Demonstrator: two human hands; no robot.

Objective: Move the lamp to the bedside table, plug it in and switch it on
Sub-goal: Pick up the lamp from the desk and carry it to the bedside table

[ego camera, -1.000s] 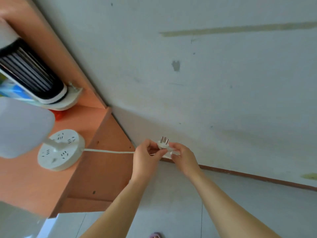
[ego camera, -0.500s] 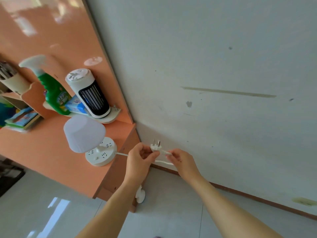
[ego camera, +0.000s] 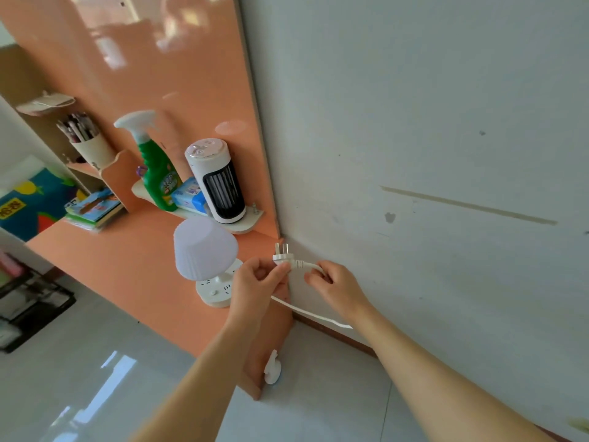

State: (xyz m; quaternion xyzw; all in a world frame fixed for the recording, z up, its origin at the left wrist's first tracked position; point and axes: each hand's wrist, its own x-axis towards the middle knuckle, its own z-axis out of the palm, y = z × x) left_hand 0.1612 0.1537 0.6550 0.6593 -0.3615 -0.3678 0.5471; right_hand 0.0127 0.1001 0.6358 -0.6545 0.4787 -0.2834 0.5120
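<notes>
A white lamp [ego camera: 204, 248] with a ribbed shade stands on a round white socket base [ego camera: 220, 290] at the right end of the orange table [ego camera: 127, 275]. Its white cable [ego camera: 312, 314] loops off the table edge beside the wall. My left hand [ego camera: 255, 288] pinches the white plug [ego camera: 282, 255], whose metal prongs point up. My right hand [ego camera: 338, 287] grips the cable just behind the plug. Both hands are in front of the grey wall, and no wall socket is visible.
A white and black cylindrical appliance [ego camera: 218, 180], a green spray bottle [ego camera: 156, 170] and a blue packet [ego camera: 188, 194] sit on a small shelf behind the lamp. Books [ego camera: 94, 208] and a pen cup [ego camera: 90, 148] are further left. A white hook [ego camera: 272, 366] sticks to the table's side.
The view has pulled back and tilted, showing more of the table and shelf. My hands still hold the plug and cable, and a longer loop of cable now hangs below them.
</notes>
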